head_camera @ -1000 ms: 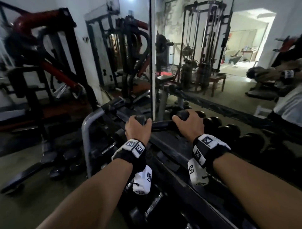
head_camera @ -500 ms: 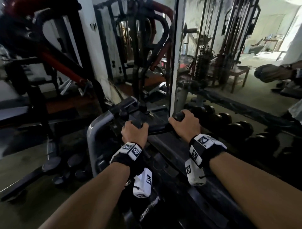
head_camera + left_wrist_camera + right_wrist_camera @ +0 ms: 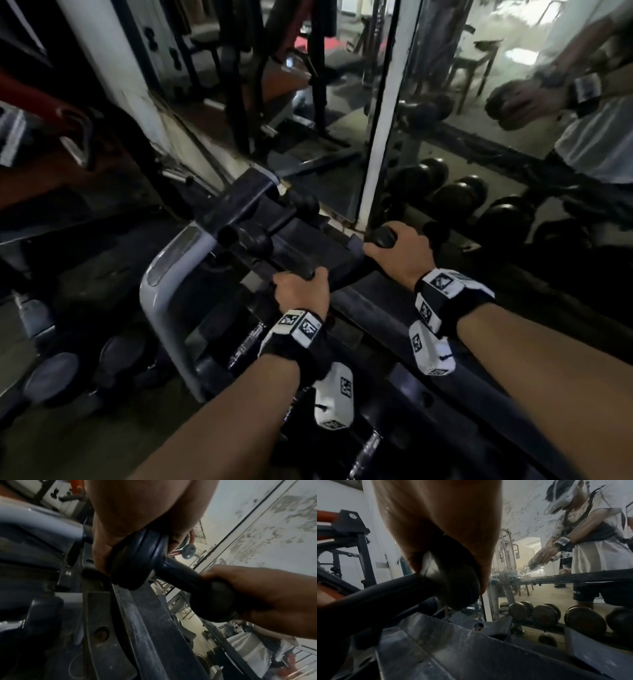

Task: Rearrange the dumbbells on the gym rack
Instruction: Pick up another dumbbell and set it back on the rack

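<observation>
A black dumbbell [image 3: 346, 274] lies crosswise over the top tier of the rack [image 3: 376, 308]. I hold it by both ends. My left hand [image 3: 301, 291] grips the near head [image 3: 137, 563] from above. My right hand [image 3: 400, 253] is curled over the far head [image 3: 214, 601], close to the mirror. The handle [image 3: 180, 569] is bare between the hands. In the right wrist view the far head [image 3: 453, 582] hangs just over the rack's metal rail [image 3: 453, 642]. Whether the dumbbell touches the rails I cannot tell.
A small black dumbbell [image 3: 270, 219] sits at the left end of the top tier, beside the grey end frame [image 3: 161, 291]. Chrome-handled dumbbells [image 3: 246, 346] fill the lower tier. A mirror [image 3: 479, 137] stands right behind the rack, reflecting dumbbells. More dumbbells [image 3: 68, 373] lie on the floor at left.
Both hands keep their grip on the dumbbell. The head view has dropped and come closer to the rack, and the left end now sits nearer me than the right.
</observation>
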`<state>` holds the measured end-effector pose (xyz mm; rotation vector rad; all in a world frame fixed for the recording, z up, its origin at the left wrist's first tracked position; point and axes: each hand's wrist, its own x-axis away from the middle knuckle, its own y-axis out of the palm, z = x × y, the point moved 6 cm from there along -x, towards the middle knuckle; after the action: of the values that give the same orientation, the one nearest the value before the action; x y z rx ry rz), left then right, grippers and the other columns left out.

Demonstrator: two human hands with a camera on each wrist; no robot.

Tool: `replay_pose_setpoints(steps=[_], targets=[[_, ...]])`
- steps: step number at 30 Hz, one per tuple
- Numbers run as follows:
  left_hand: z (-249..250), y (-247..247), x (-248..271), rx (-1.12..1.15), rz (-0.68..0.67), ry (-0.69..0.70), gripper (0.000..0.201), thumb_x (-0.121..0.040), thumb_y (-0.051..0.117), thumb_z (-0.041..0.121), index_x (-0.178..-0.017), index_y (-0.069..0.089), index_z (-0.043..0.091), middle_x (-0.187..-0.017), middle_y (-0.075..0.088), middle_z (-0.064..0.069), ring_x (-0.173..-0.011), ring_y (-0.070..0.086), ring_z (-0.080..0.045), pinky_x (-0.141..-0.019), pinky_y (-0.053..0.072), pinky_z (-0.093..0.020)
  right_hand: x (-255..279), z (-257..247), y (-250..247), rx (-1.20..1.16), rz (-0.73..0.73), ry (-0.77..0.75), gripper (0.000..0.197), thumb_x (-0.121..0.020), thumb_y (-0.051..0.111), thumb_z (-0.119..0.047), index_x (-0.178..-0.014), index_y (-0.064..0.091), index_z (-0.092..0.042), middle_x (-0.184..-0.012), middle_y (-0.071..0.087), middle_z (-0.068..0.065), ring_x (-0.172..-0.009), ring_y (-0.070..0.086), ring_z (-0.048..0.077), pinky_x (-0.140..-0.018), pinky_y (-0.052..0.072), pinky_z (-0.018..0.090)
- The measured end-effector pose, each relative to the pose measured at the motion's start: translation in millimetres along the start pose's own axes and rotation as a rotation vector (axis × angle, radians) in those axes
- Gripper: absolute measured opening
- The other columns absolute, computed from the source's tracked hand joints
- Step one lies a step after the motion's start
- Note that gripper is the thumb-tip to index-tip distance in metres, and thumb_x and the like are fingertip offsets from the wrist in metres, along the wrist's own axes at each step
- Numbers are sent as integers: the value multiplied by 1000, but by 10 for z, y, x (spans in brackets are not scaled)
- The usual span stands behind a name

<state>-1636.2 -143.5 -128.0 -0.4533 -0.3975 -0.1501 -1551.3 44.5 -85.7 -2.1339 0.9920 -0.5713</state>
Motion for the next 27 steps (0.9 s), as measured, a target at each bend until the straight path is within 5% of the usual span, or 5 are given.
replay_pose_setpoints(steps=[8,17,27], targets=[[-247,420,-319,108,-27,-189,62,-84,71,29,-126,40,-6,-131,55,-27,-119,55,-41,-94,44,-36,-575,123,311,109,-103,-3,58,-81,76,-42,-133,61,-19,-127,67,10,-118,61,32,-96,47,31],[-252,605,-400,133,69,-295,62,-85,69,27,-125,34,-5,-135,43,-28,-121,47,-45,-99,42,-43,-991,154,622,136,-167,-40,48,-77,76,-45,-120,65,-28,-117,70,10,-110,64,33,-95,52,37],[-240,654,-261,102,129,-225,60,-85,68,25,-122,35,-7,-134,43,-29,-120,47,-46,-98,41,-43,-1009,271,606,68,-191,-77,44,-79,76,-39,-119,64,-29,-117,69,8,-108,64,29,-86,45,27]])
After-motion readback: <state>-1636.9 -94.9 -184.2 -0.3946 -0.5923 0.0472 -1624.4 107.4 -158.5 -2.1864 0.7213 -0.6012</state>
